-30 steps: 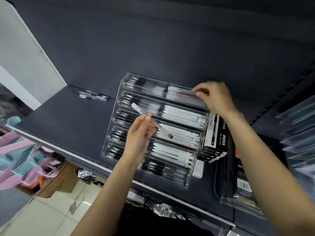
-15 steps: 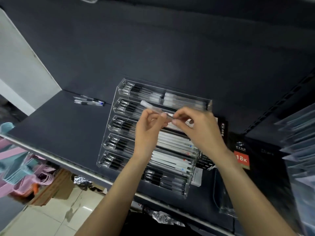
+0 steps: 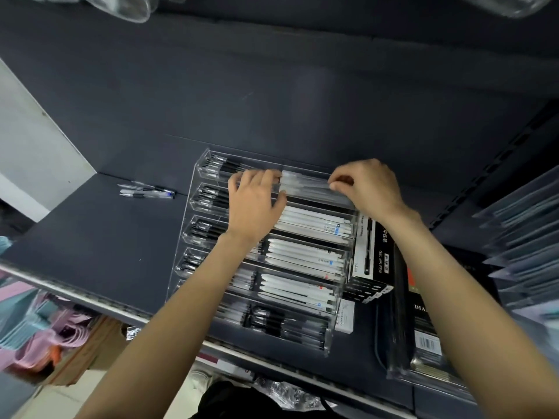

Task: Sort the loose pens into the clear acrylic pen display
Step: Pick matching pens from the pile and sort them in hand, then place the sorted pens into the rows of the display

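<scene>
The right hand [image 3: 367,189] pinches the right end of a frosted pen [image 3: 305,179] between thumb and curled fingertips; the left hand [image 3: 255,204] steadies its other end with fingers nearly straight. The pen lies level across the top row of the clear display [image 3: 193,207], over the right half. By my reading this is the seating step: the pen is being lowered into the row. Next it wants laying flat beside the pens there, then letting go. More loose pens [image 3: 146,190] wait on the shelf [image 3: 90,237], well left of the display.
</scene>
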Demonstrator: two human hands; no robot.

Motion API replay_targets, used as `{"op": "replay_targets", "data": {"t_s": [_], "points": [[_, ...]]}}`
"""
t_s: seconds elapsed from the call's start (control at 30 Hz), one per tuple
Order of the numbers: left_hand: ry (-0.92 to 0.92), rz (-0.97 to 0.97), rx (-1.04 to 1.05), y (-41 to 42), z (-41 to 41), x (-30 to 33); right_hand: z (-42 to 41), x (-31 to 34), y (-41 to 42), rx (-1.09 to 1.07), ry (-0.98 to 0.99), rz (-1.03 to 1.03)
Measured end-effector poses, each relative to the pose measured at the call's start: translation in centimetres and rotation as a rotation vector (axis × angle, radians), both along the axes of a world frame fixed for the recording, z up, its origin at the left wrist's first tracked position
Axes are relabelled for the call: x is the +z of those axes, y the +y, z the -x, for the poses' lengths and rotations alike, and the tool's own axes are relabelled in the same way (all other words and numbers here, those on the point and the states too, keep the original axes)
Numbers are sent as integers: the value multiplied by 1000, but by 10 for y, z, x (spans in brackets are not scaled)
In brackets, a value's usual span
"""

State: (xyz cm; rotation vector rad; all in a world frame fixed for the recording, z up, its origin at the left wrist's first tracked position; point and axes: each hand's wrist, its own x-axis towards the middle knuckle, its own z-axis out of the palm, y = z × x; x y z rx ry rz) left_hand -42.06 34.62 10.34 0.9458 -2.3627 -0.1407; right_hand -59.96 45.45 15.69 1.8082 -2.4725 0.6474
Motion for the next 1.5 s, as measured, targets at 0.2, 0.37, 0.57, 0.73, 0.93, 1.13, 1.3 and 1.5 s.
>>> {"op": "replay_targets", "data": {"t_s": [0.2, 0.37, 0.57, 0.73, 0.93, 1.13, 1.3, 1.5], "points": [[-44, -15, -25, 1, 5, -1, -1, -5, -7, 11, -12, -41], [-105, 40, -31, -2, 6, -5, -12, -19, 0, 67, -60, -23], [-150, 94, -41, -5, 7, -8, -15, -29, -2, 11, -42, 15], [-29, 120, -71, -4, -2, -1, -31, -27, 2, -13, -22, 174], [415, 262, -131, 8, -90, 10, -119, -9, 12, 152, -130, 566], [220, 52, 99, -25, -232, -15, -231, -35, -27, 457, -175, 295], [-223, -481, 295, -118, -330, -68, -294, -87, -116, 470, -175, 20], [-303, -437, 320, -213, -371, -109, -315, -137, -245, 275, -72, -170]]}}
